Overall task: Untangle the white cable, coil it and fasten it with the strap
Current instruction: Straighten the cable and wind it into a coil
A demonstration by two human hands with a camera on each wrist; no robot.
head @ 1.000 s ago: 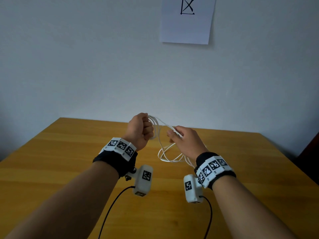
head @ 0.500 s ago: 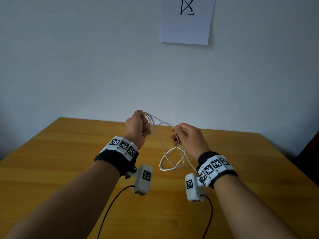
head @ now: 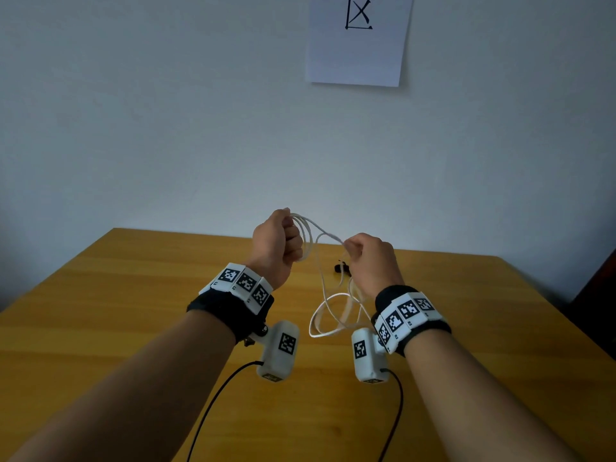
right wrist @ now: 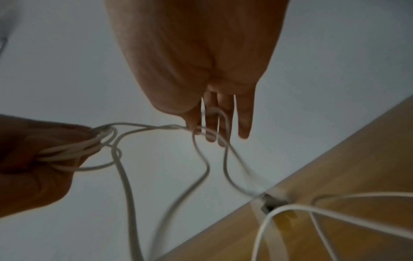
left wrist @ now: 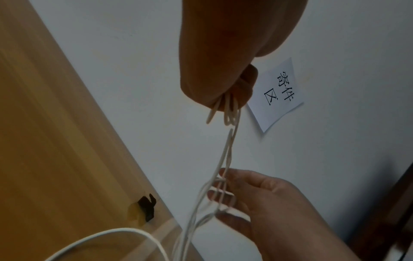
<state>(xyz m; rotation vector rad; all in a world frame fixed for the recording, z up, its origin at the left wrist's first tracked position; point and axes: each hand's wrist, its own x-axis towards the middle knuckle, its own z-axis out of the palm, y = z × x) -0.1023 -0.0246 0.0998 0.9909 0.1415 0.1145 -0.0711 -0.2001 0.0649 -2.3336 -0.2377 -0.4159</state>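
My left hand (head: 290, 243) is a fist held above the table, gripping several coiled loops of the white cable (head: 328, 315). A short strand runs tight from that fist to my right hand (head: 353, 250), which pinches it with curled fingers. From there the rest of the cable hangs in loose loops between my wrists. In the right wrist view the cable (right wrist: 201, 169) threads between the fingers (right wrist: 243, 123), and the left hand (right wrist: 33, 159) clutches its bundle. The black strap (head: 341, 269) lies on the table beyond my right hand and also shows as the strap (left wrist: 146, 206).
The wooden table (head: 133, 311) stands against a pale wall, where a paper sign (head: 358, 41) hangs. Black leads (head: 213, 405) from the wrist cameras trail down toward the near edge. Something dark (head: 600, 295) stands off the table's right side.
Both hands have risen a little and the right has drawn away from the left, pulling a strand tight. The hanging loops dropped lower, and the black strap has come into sight.
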